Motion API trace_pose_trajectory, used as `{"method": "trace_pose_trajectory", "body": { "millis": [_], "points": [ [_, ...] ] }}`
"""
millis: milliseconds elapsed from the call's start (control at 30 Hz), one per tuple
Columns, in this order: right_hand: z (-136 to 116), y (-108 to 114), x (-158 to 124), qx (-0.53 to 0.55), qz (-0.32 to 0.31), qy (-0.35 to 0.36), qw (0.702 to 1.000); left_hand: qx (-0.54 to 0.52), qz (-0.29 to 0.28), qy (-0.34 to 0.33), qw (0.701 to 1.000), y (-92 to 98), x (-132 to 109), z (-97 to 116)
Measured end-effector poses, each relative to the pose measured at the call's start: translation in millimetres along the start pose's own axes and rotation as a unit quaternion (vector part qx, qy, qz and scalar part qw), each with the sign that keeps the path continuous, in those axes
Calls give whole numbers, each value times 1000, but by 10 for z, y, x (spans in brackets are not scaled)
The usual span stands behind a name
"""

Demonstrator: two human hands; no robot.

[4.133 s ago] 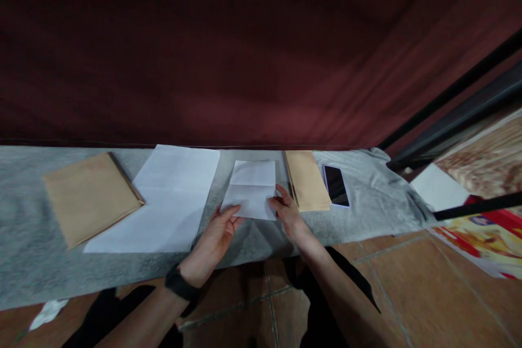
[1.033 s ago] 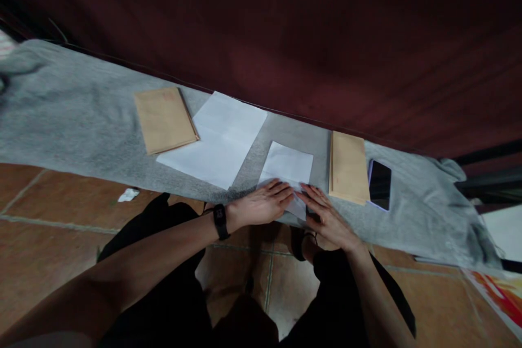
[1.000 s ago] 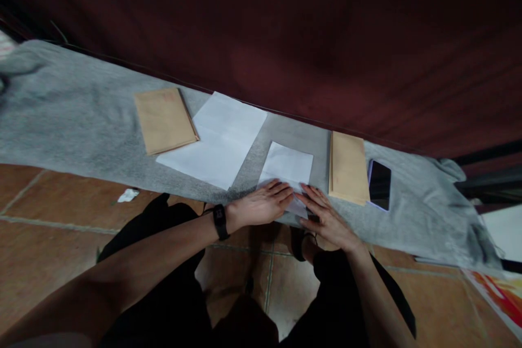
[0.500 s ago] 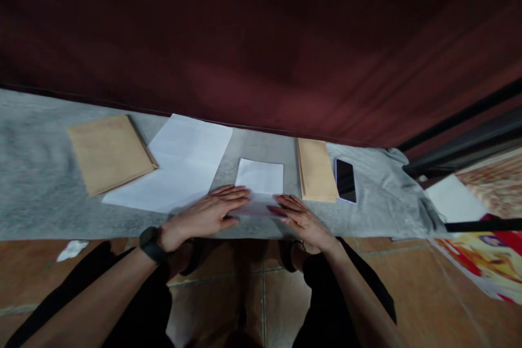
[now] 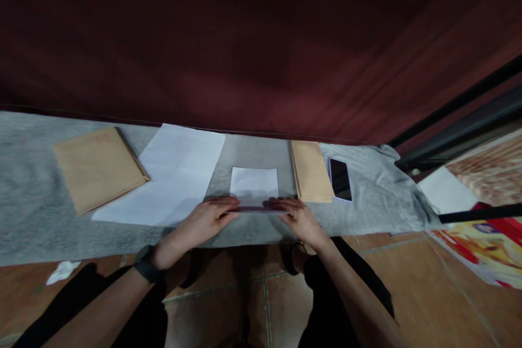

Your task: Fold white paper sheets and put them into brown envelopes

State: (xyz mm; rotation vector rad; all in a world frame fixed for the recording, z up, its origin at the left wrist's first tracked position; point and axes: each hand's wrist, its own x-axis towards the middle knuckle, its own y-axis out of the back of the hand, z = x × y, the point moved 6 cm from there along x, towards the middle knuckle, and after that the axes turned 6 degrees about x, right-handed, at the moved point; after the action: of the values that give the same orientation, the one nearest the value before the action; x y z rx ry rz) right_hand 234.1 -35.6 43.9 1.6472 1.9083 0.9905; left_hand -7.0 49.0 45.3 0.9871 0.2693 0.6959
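Note:
A small folded sheet of white paper (image 5: 253, 180) lies in front of me on the grey cloth. Its near part is raised in a narrow strip, edge-on to my view. My left hand (image 5: 210, 220) pinches the left end of that strip, thumb on the near side and fingers behind. At the right end my right hand (image 5: 302, 222) grips it the same way. To the left lies a large white sheet (image 5: 179, 168), partly under a stack of brown envelopes (image 5: 100, 168). A narrower brown envelope stack (image 5: 312, 171) is right of the folded paper.
A phone (image 5: 340, 179) lies beside the right-hand envelopes. The grey cloth (image 5: 379, 185) covers a narrow surface along a dark red curtain (image 5: 244, 65). Black bars (image 5: 460, 109) stand at the right. A colourful printed package (image 5: 489, 247) and a white scrap (image 5: 63, 271) are lower down.
My hands were lying flat on the near part of the folded paper. Now they pinch its near edge, which has come up off the cloth. The view has shifted slightly.

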Motion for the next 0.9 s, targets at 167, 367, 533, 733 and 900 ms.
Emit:
{"method": "trace_pose_trajectory", "body": {
  "millis": [167,367,533,733,900],
  "points": [
    [63,-10,103,35,53,-53,997,-65,30,128,989,40,55,-36],
    [168,-63,222,36,112,-140,983,-47,111,186,975,78,132,-24],
    [170,-79,305,140,130,-114,975,-77,156,195,965,85,191,-98],
    [204,-93,305,202,131,-101,965,-152,187,187,952,108,216,-175],
    [108,96,303,274,211,-98,933,-255,202,132,936,194,266,-37]
  ]
}}
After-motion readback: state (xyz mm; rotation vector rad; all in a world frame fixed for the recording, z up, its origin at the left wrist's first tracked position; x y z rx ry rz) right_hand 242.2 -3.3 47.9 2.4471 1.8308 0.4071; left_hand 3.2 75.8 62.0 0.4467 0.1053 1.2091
